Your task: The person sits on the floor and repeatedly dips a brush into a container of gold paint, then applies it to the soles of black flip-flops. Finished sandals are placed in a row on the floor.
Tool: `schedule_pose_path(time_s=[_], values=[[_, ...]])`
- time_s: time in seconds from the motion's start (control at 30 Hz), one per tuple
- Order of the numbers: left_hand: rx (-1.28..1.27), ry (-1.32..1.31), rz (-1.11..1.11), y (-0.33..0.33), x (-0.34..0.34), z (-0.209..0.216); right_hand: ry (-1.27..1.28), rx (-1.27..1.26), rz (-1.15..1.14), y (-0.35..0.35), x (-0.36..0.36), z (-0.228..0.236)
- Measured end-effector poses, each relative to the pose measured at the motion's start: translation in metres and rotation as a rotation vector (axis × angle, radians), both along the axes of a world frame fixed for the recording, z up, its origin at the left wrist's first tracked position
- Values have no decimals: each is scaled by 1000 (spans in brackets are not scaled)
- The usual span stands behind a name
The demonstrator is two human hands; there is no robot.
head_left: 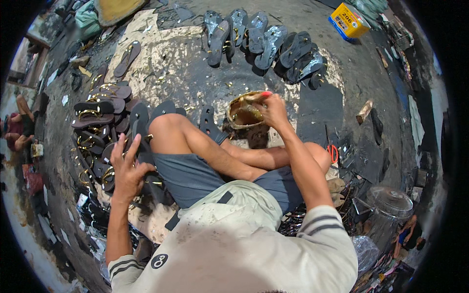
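My right hand point(273, 111) is closed around a small brush-like tool with a red end point(266, 94). It is over a crusted, yellowish-brown pot point(231, 113) in front of my crossed legs; the tool's lower end cannot be made out. My left hand point(128, 168) is open, its fingers spread, beside my left knee. Just beyond its fingertips stands a dark sandal sole point(139, 117). A heap of dark flip-flops with gold straps point(93, 118) lies to the left of that hand. Between my knee and the pot is a dark slipper with holes point(207, 121).
A curved row of dark sandals point(256, 36) stands at the far side. One sandal point(128, 59) lies apart at far left. A yellow and blue box point(348, 22) is at far right. Red-handled scissors point(332, 154) lie by my right knee, near a fan point(389, 200).
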State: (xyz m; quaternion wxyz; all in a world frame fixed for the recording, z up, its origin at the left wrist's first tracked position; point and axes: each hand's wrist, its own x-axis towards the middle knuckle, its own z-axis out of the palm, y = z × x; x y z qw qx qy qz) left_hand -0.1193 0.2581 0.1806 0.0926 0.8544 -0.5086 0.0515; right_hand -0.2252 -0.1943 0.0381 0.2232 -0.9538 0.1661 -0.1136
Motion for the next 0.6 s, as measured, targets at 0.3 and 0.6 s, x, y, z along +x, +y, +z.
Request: schedule_pose_path(time_s=[0.3, 0.6], values=[[-1175, 1231, 775, -39, -32, -57, 241, -153, -205, -74, -96, 56], [-303, 204, 620, -80, -12, -44, -649, 725, -485, -40, -77, 107]])
